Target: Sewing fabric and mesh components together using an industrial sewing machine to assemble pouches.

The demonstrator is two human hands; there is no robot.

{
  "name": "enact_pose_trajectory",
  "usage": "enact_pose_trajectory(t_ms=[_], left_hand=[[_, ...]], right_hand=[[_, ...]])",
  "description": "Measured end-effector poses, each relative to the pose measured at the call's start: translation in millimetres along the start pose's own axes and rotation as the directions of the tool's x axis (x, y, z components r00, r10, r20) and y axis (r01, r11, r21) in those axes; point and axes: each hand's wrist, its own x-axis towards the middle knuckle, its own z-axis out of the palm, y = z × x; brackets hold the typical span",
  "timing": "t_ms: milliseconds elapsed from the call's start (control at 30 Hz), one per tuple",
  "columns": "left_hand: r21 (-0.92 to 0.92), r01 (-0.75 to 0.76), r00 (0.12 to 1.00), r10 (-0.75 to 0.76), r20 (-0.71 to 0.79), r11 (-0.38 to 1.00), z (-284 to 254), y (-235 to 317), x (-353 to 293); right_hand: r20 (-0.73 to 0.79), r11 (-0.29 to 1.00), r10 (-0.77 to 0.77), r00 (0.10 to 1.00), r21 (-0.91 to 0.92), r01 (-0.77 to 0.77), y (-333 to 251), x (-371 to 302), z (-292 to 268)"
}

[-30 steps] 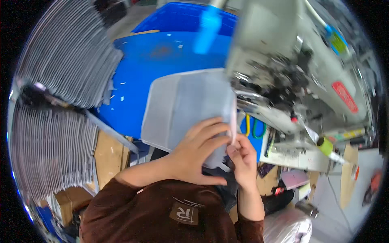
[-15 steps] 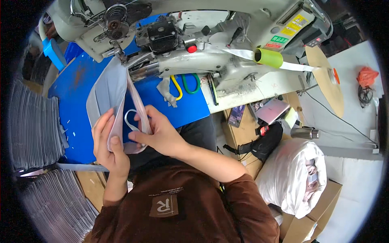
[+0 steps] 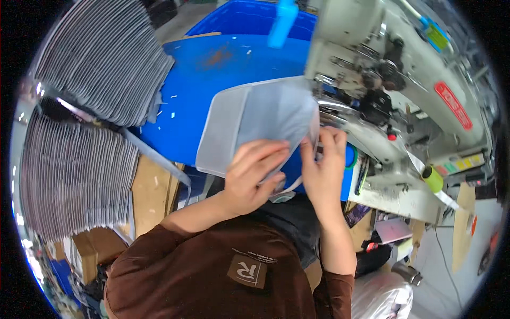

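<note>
A pale grey fabric bag (image 3: 273, 109) lies folded across the blue tabletop, its far right corner by the foot of the sewing machine (image 3: 342, 24). My left hand (image 3: 254, 173) grips the bag's near edge, fingers bent over the fabric. My right hand (image 3: 325, 167) pinches the right-hand edge close to the machine. Between the hands a narrow white strap (image 3: 294, 185) curves below the bag. Part of the bag's near side is hidden behind my fingers.
Tall stacks of folded grey pieces (image 3: 101, 64) stand at the left. A blue crate (image 3: 249, 18) sits beyond the blue tabletop (image 3: 180, 130). White tape runs through a yellow-green tube (image 3: 433, 179) toward a cardboard reel (image 3: 464, 228) on the right.
The view has swung left, so the machine now appears at the right. My left hand has shifted across the bag's near side, and the bag lies flatter.
</note>
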Motion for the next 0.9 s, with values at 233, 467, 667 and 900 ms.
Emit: enact_pose_trajectory(t_ms=[233,467,667,900], left_hand=[[0.396,-0.182,0.968,0.093,0.234,0.9,13.2,10.5,-2.3],[0.588,-0.366,0.886,0.077,0.457,0.722,0.9,38.9,22.6],[0.603,-0.486,0.815,0.079,0.574,0.633,-5.5,49.9,34.1],[0.562,-0.502,0.808,0.125,0.575,0.657,-2.5,42.3,42.9]], right_hand=[[0.055,0.989,-0.034,0.998,-0.139,0.042,-11.7,2.4,-12.3],[0.078,0.987,0.064,0.995,0.144,-0.075,4.5,-13.6,-5.6],[0.153,0.916,0.183,0.971,0.331,-0.225,9.9,-17.1,-1.9],[0.167,0.855,0.198,0.966,0.452,-0.254,13.1,-13.4,2.6]])
